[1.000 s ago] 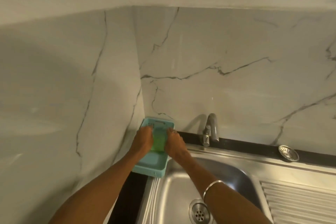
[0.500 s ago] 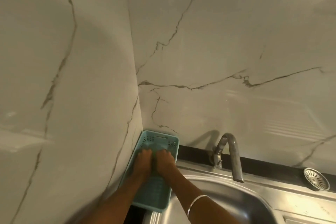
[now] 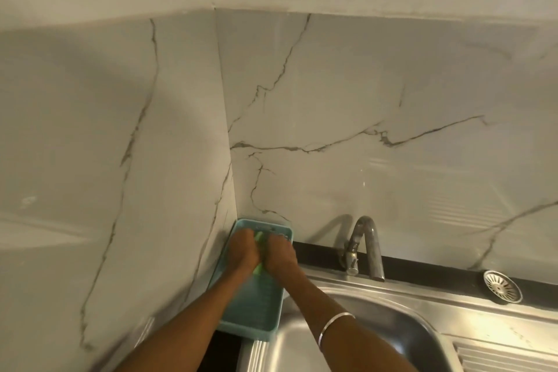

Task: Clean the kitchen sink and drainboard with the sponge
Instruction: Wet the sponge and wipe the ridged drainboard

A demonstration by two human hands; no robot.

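Note:
A green sponge (image 3: 258, 268) shows only as slivers between my two hands. Both hands are pressed together around it over a teal plastic tray (image 3: 256, 311) in the corner left of the sink. My left hand (image 3: 243, 249) grips it from the left, my right hand (image 3: 279, 252) from the right, with a silver bangle further down that arm. The steel sink bowl (image 3: 377, 329) lies to the right of the tray, and the ribbed drainboard (image 3: 507, 356) sits at the bottom right.
A curved steel tap (image 3: 367, 246) stands behind the bowl. A round metal strainer (image 3: 502, 286) rests on the black ledge (image 3: 422, 269) at the right. Marble wall panels close in at the left and back.
The camera has tilted back down, showing more of the sink. My hands stay clasped over the tray, and bits of the green sponge show between them again.

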